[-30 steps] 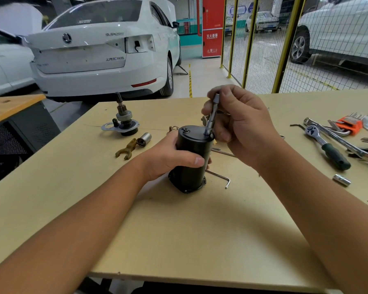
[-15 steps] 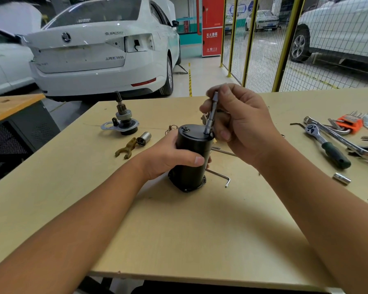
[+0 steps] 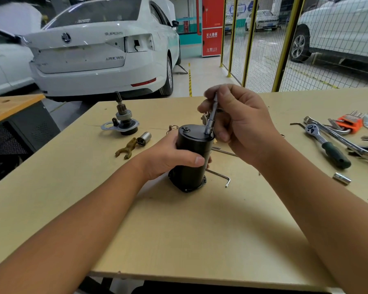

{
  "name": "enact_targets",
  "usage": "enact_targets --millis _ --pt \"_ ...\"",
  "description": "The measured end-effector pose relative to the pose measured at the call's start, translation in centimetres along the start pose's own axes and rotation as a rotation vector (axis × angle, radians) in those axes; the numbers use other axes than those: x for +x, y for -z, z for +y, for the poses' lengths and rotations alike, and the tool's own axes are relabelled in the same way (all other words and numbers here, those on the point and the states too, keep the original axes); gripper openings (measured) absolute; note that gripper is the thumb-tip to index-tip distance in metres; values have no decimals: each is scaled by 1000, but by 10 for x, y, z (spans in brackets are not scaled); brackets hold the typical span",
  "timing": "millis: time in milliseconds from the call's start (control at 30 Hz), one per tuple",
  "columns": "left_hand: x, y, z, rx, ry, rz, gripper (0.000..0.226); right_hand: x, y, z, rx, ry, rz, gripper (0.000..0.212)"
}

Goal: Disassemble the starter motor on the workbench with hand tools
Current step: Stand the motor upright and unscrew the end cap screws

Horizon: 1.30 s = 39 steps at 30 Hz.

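Right now the workbench (image 3: 200, 240) spreads out in front of me, a pale plywood top, with a white car (image 3: 98, 49) parked beyond its far edge and a yellow-framed mesh fence (image 3: 263, 39) to the right of that. Near the middle of the bench stands the starter motor housing (image 3: 191, 166), a black cylinder set upright on its flanged end. My left hand (image 3: 168, 155) wraps around its side, fingers curled behind it and thumb across the front, holding it steady. My right hand (image 3: 240, 122) is closed around a slim metal socket driver (image 3: 211, 115), fingers curled on its upper shaft, and its lower tip sits on the right side of the housing's top cap. A small nut (image 3: 186, 129) shows on the left of that cap. To the far left stands the drive gear assembly (image 3: 122, 119) on its plate, with a brown shift fork (image 3: 126, 149) and a silver sleeve (image 3: 145, 137) just beside it. At the right lie a green-handled ratchet (image 3: 327, 145), an orange hex key set (image 3: 348, 122) and a loose socket (image 3: 341, 178). A bent hex key (image 3: 221, 177) lies just right of the housing's base.
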<state>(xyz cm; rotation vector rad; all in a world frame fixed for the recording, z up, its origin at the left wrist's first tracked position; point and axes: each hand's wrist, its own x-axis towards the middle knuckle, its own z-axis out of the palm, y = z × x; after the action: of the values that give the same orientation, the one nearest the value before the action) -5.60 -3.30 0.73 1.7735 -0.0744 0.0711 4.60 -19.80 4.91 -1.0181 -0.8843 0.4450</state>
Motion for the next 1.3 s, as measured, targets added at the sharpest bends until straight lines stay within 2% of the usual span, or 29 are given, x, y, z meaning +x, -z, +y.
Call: enact_targets --millis 67,233,433,633,867,1033,1300 --pt "0 0 1 -9 0 -2 69 -1 0 0 15 -7 -10 26" --pt "-1 -1 1 -31 -8 -10 66 -1 -1 2 38 4 16 16" --pt "0 0 1 -13 -16 -16 64 -1 -1 0 20 -13 11 27" --pt "0 0 -1 -31 -17 -11 63 -2 -1 2 62 7 20 16" --pt "-1 0 0 -21 -12 -13 64 -1 -1 1 60 -15 -1 26" --pt "-1 0 0 -32 -2 -9 67 -1 -1 3 109 -13 15 14" --pt "0 -1 1 -8 -17 -18 63 1 3 2 115 -48 -9 28"
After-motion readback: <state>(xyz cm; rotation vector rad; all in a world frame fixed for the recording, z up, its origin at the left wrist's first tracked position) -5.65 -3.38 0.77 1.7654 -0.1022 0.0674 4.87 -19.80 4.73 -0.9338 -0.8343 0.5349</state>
